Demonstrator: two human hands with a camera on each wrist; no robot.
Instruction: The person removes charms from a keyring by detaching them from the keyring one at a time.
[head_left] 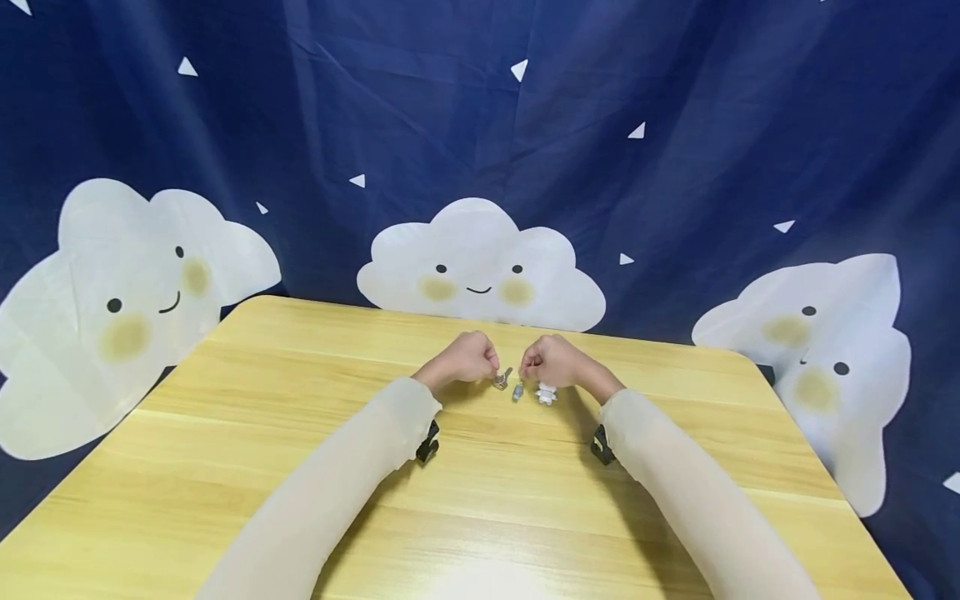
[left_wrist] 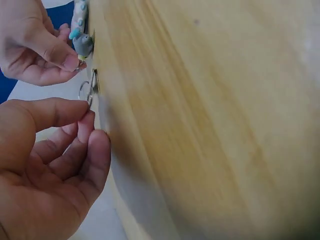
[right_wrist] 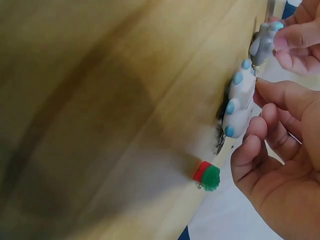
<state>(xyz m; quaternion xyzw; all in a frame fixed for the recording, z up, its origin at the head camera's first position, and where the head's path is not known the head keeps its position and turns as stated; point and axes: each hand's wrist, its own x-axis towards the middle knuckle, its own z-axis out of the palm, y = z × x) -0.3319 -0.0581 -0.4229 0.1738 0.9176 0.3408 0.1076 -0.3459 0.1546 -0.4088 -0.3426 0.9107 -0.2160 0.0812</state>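
While both hands work close together at the middle of the table, this is how each view reads.

Head view: left hand (head_left: pixel 463 358) and right hand (head_left: pixel 557 363) sit knuckle to knuckle on the yellow wooden table (head_left: pixel 300 467), fingers curled. Between them lies a small metal key ring (head_left: pixel 502 380), at about 4 o'clock from the left hand, with a grey charm (head_left: pixel 517 390) just beside it and a white charm (head_left: pixel 547 393) under the right hand at about 6 o'clock.

Left wrist view: the left hand (left_wrist: pixel 47 165) has its thumb and curled fingers drawn toward one another right by the key ring (left_wrist: pixel 87 91), which lies at about 12 o'clock from it; whether the fingertips actually nip the ring I cannot tell. The right hand (left_wrist: pixel 35 47) above pinches at the metal link beside the grey charm (left_wrist: pixel 83 44).

Right wrist view: the right hand (right_wrist: pixel 280 150) curls around the white charm (right_wrist: pixel 239 102), dotted with blue, thumb tip at its top end. A red-and-green piece (right_wrist: pixel 208 176) lies at 7 o'clock from it, touching the table.

Progress, as I judge it: the charms and ring look gathered and being worked at their link; whether anything is joined or freed yet does not show, so the main step seems unfinished.
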